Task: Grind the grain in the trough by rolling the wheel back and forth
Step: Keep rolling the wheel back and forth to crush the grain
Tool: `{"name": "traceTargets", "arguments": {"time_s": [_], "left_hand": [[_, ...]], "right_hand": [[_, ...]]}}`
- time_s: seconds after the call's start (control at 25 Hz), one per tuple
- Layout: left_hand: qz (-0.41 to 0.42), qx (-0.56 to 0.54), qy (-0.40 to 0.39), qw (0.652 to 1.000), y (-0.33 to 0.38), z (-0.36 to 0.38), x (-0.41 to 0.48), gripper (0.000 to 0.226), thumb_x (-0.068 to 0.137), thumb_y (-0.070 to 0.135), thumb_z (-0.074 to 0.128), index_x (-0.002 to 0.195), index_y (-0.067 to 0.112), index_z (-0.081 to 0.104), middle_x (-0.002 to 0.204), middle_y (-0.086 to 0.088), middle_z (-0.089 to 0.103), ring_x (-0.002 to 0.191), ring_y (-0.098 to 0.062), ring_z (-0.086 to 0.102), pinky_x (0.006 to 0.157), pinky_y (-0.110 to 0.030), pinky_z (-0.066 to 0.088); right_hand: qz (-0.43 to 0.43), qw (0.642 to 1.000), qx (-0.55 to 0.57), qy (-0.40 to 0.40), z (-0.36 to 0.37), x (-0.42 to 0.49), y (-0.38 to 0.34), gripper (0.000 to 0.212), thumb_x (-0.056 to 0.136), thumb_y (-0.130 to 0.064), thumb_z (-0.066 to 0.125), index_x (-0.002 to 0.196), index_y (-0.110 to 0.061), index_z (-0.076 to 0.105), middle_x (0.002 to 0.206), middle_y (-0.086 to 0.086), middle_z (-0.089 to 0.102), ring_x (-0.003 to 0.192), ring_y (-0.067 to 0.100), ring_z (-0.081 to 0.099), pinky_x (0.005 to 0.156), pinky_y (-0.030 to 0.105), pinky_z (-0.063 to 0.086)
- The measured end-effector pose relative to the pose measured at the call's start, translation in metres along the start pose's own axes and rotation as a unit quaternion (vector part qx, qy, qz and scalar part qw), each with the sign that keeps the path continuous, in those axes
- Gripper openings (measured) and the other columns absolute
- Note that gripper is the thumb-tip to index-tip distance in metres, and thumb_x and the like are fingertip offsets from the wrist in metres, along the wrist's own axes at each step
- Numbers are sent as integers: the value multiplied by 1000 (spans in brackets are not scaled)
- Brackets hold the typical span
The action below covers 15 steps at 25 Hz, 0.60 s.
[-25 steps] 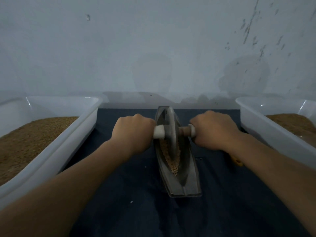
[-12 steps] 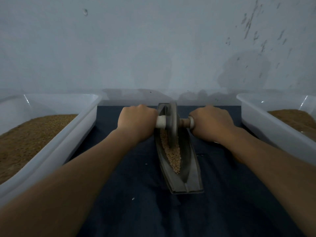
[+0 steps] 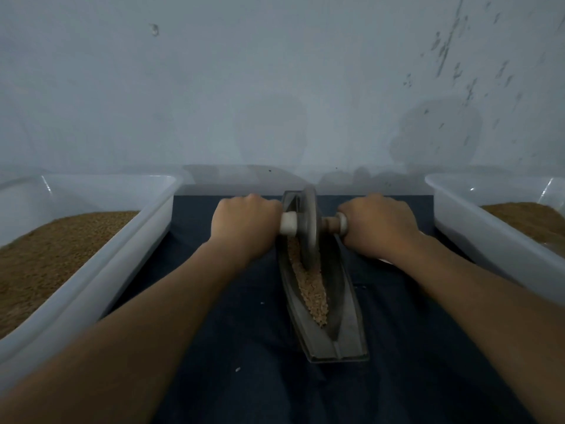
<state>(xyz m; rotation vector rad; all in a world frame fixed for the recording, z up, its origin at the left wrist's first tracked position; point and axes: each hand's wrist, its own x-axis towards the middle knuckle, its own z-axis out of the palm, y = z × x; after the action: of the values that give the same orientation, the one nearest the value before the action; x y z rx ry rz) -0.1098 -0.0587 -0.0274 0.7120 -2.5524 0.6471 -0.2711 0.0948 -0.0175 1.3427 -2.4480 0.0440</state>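
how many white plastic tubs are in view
2. The left tub sits left of the trough; the right tub sits right of it. Both run off frame; others may be hidden.

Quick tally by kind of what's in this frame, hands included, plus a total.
tubs: 2, left tub, right tub
trough: 1
wheel: 1
hands: 2, left hand, right hand, both gripping the wheel's handle
cloth: 1
Total: 7
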Motion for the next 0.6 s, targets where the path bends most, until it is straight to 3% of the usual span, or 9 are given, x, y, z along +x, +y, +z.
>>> {"name": "traceTargets", "arguments": {"time_s": [0.12,0.28,0.36,0.48,0.6], "left_hand": [[3,3,-3,1000,0,-2,11,12,88,29,60,100,26,61,81,-1,58,72,-27,61,56,-35,36],[40,-8,11,999,-1,-14,-29,20,82,34,65,92,29,48,64,7,30,56,-20,38,48,-31,24],[66,-33,1,997,-6,-25,-46,27,80,40,64,87,34,39,65,10,28,56,-17,36,47,-29,18],[101,-108,-75,986,-18,-45,-52,32,77,42,62,85,42,31,77,12,37,67,-13,40,51,-29,23],[128,-101,-126,978,-28,-49,-42,24,76,47,64,93,45,47,94,13,41,84,-13,46,57,-30,32]], "right_hand": [[10,1000,15,-7,5,7,0,9,80,-35,59,74,-29,57,76,-6,58,68,21,56,57,30,38],[-28,998,-13,50,4,-36,9,22,76,-40,61,65,-32,43,63,-11,47,53,10,41,47,25,23],[-36,996,-28,74,-2,-56,10,28,72,-42,62,61,-33,37,57,-11,40,48,4,31,44,23,16],[-40,995,-40,77,-12,-66,7,32,73,-45,63,62,-34,34,58,-11,40,48,3,29,44,23,15],[-42,997,-35,61,-12,-60,6,33,75,-41,63,62,-33,33,60,-11,41,50,4,33,44,24,17]]}}
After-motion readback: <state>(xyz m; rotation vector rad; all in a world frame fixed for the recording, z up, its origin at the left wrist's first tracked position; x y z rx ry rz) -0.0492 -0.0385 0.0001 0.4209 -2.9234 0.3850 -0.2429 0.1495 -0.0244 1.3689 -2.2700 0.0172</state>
